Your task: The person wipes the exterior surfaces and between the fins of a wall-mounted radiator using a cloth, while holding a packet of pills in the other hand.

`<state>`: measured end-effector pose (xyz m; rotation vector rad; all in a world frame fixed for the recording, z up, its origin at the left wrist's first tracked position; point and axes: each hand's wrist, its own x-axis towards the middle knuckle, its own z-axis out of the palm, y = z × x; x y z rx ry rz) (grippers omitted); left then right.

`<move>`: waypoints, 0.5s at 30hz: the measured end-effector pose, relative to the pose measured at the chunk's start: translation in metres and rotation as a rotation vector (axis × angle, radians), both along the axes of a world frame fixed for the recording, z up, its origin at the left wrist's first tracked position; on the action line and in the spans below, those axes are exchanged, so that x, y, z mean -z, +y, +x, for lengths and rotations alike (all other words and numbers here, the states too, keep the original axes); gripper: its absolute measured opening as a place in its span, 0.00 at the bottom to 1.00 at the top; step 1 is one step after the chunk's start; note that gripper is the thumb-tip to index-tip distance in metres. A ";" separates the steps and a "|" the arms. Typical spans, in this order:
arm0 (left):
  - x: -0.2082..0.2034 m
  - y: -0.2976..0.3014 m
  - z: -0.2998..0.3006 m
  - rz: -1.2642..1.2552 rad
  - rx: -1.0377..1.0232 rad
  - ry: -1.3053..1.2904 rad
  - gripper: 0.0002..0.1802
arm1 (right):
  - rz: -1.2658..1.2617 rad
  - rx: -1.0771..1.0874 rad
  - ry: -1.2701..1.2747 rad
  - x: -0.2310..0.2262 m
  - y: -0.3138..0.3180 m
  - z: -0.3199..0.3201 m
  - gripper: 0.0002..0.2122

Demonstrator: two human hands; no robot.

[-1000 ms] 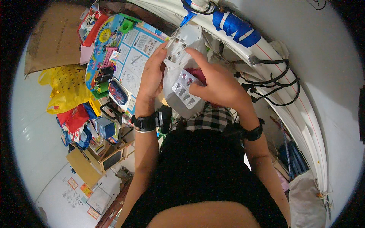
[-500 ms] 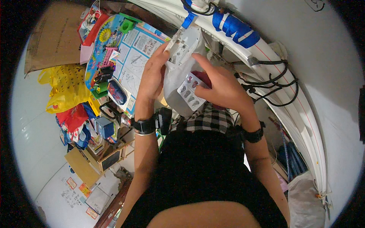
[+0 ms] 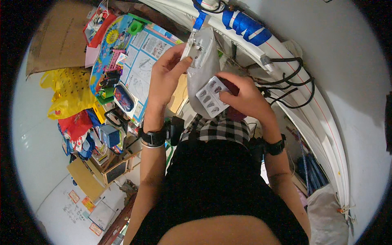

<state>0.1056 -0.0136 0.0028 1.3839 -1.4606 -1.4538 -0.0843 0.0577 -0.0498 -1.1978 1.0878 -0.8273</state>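
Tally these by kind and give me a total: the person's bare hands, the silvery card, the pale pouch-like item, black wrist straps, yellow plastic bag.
Bare hands, left hand and right hand: 2
Silvery card: 1
Pale pouch-like item: 1
Black wrist straps: 2
Yellow plastic bag: 1
Total: 7

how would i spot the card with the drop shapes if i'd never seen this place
Start at the big black top at bottom centre, then go up past the black-and-white checked cloth to the right hand. Under its thumb is a small, pale rectangular card. Its rows of dark drop shapes set it apart from the plain greyish plastic beside it.
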 end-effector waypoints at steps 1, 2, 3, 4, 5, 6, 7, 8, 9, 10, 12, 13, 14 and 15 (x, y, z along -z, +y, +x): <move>0.002 0.001 0.002 0.022 -0.035 -0.010 0.19 | -0.002 -0.001 0.000 0.001 0.002 0.001 0.21; 0.003 0.002 0.001 0.020 -0.034 -0.008 0.19 | -0.002 0.021 -0.033 0.003 0.003 0.001 0.21; 0.003 0.004 -0.001 -0.029 -0.058 -0.033 0.17 | -0.002 0.043 -0.067 0.005 0.005 0.001 0.21; 0.003 0.006 -0.002 -0.077 -0.083 -0.057 0.16 | -0.004 0.044 -0.067 0.007 0.006 0.000 0.21; 0.002 0.008 -0.005 -0.081 -0.083 -0.055 0.16 | -0.016 0.030 -0.061 0.009 0.006 -0.001 0.21; -0.001 0.011 -0.007 -0.146 -0.085 -0.177 0.15 | -0.028 0.018 -0.055 0.010 0.007 -0.002 0.21; -0.003 0.012 -0.009 -0.212 -0.087 -0.299 0.14 | -0.032 0.019 -0.053 0.011 0.009 -0.002 0.21; -0.001 0.013 -0.007 -0.213 -0.086 -0.296 0.14 | -0.029 0.023 -0.067 0.010 0.012 0.000 0.21; 0.002 0.013 -0.004 -0.358 -0.065 -0.401 0.14 | -0.026 0.028 -0.080 0.008 0.014 0.002 0.21; 0.004 0.013 -0.003 -0.502 -0.042 -0.505 0.15 | 0.074 -0.007 -0.072 0.003 0.014 -0.001 0.21; 0.003 0.013 -0.006 -0.389 -0.046 -0.437 0.14 | 0.027 0.003 -0.024 0.008 0.020 -0.001 0.21; 0.002 0.013 -0.007 -0.273 -0.051 -0.373 0.14 | -0.017 0.008 0.023 0.010 0.022 -0.001 0.21; 0.004 0.014 -0.008 -0.272 -0.047 -0.370 0.14 | -0.015 0.012 0.026 0.009 0.023 -0.002 0.21; 0.007 0.014 -0.007 -0.253 -0.071 -0.306 0.15 | -0.028 0.009 0.068 0.009 0.025 -0.002 0.20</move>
